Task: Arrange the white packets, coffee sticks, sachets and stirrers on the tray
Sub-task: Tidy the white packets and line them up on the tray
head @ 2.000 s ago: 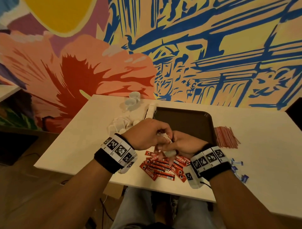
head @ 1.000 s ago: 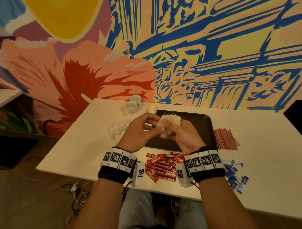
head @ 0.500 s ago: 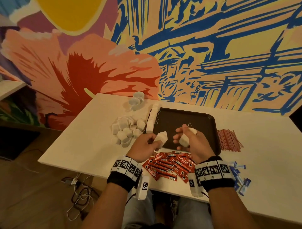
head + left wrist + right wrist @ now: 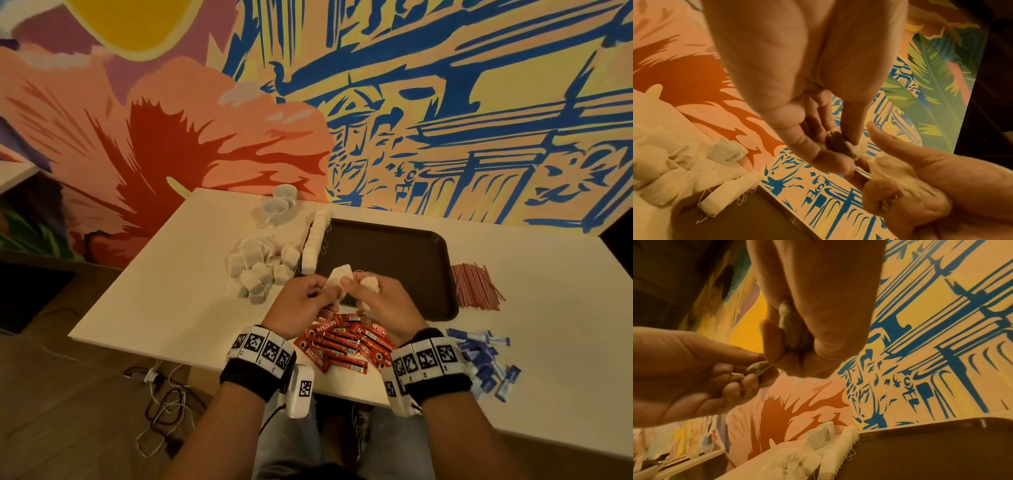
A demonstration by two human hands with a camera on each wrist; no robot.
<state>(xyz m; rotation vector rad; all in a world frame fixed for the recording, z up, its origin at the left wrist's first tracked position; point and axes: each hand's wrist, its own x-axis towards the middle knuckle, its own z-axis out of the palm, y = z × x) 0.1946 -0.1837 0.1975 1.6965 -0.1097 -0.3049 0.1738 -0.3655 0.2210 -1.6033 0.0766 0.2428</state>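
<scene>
1. Both my hands are up over the near left corner of the dark tray, just about touching each other
2. My left hand pinches one white packet between thumb and fingertips; the left wrist view shows it squeezed there too
3. My right hand has its fingers curled round a second white packet, tucked against the palm
4. A neat row of packets runs along the tray's left rim, and a loose heap of packets sits on the table just left of that
5. The red coffee sticks lie in a pile at the table's near edge, right under my wrists
6. The red stirrers are bunched just right of the tray, and the blue sachets are scattered nearer me on the right
7. Two white cups stand at the far side by the mural wall
</scene>
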